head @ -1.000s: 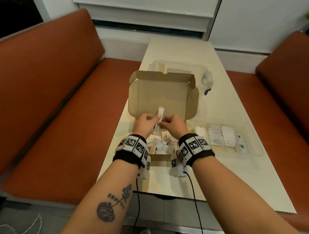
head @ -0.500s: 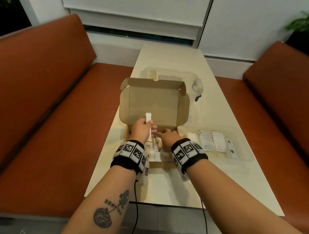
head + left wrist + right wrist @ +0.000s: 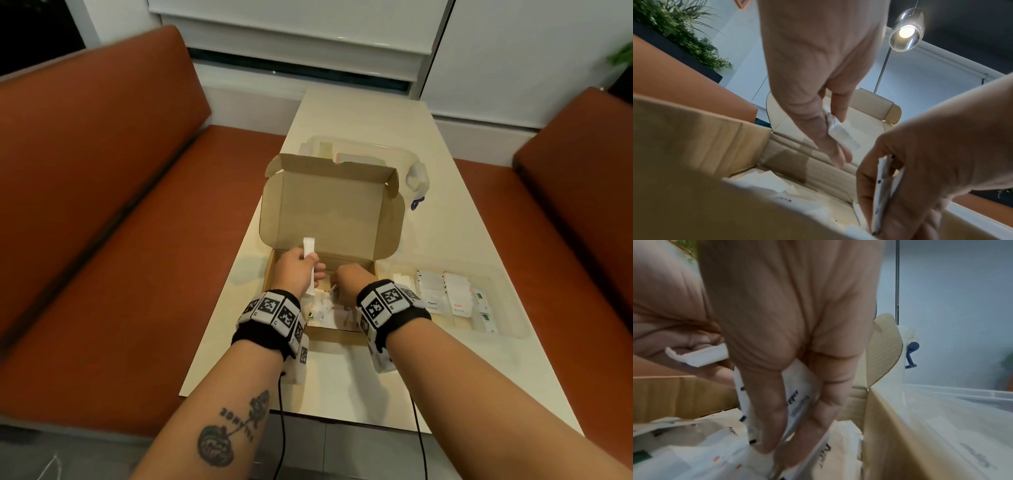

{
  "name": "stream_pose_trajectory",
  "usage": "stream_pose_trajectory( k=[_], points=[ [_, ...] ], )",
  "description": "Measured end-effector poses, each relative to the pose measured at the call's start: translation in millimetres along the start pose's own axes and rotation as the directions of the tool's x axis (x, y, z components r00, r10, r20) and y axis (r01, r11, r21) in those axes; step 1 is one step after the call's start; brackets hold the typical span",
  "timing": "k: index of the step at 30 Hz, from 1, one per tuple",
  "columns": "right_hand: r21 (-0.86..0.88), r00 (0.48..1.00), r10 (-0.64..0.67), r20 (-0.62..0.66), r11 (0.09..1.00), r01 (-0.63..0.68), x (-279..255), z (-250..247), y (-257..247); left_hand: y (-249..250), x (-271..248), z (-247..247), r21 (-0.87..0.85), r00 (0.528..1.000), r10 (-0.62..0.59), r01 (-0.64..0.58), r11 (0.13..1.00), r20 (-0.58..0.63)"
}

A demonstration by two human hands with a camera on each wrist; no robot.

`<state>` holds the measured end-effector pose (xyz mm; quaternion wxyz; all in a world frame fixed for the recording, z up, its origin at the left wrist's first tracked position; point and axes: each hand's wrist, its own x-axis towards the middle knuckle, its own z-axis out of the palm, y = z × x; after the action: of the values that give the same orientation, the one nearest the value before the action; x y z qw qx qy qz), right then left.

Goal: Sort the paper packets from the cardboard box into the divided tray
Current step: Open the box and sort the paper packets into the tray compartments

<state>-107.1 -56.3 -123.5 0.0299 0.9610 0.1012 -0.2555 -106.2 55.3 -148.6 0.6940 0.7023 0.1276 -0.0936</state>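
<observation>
A person sorts paper packets at a pale table (image 3: 359, 387) set between two orange benches. The cardboard box (image 3: 329, 212) stands open, its lid propped upright, and loose white packets (image 3: 325, 313) lie heaped across its floor. Both hands work inside it. The left hand (image 3: 296, 274) pinches a slim white stick packet (image 3: 309, 253) between thumb and fingers, holding it upright above the box's left side. The right hand (image 3: 349, 282) has its fingers curled round a flat white packet with black print (image 3: 797, 395), gripped on edge just above the heap. To the right of the box sits the clear divided tray (image 3: 507, 308), its compartments holding rows of sorted packets (image 3: 445, 296): white ones with dark print, white ones with red print, and small green-marked ones at the far end. Behind the box lid stands a clear plastic container (image 3: 376, 154) with a blue latch. Compared with half a second earlier, the left hand's grip on the stick packet is unchanged, while the right hand, then reaching flat into the heap, now clasps a packet.
</observation>
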Motion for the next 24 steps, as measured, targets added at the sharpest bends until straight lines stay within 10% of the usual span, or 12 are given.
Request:
stream_pose_trajectory(
  k=[6, 11, 15, 24],
  points=[
    [0.268, 0.989, 0.118, -0.093, 0.959, -0.089, -5.8, -8.8, 7.2, 1.2, -0.5, -1.0, 0.029, 0.999, -0.042, 0.042, 0.999, 0.006],
    [0.748, 0.982, 0.098, -0.161, 0.662, 0.057, -18.8, -20.8, 8.9, 11.2, -6.9, 4.0, -0.006, 0.990, -0.122, 0.123, 0.992, 0.067],
    [0.712, 0.988, 0.073, -0.134, 0.701, 0.045, -20.4, -28.3, 2.4, 16.4, -13.1, 5.4, -0.112, 0.975, -0.086, 0.111, 0.988, 0.206],
    [0.783, 0.992, 0.078, -0.096, 0.621, 0.027, -20.3, -18.8, -2.1, 7.4, -9.1, -3.3, 0.012, 0.994, 0.083, -0.084, 0.996, 0.073]
  ],
)
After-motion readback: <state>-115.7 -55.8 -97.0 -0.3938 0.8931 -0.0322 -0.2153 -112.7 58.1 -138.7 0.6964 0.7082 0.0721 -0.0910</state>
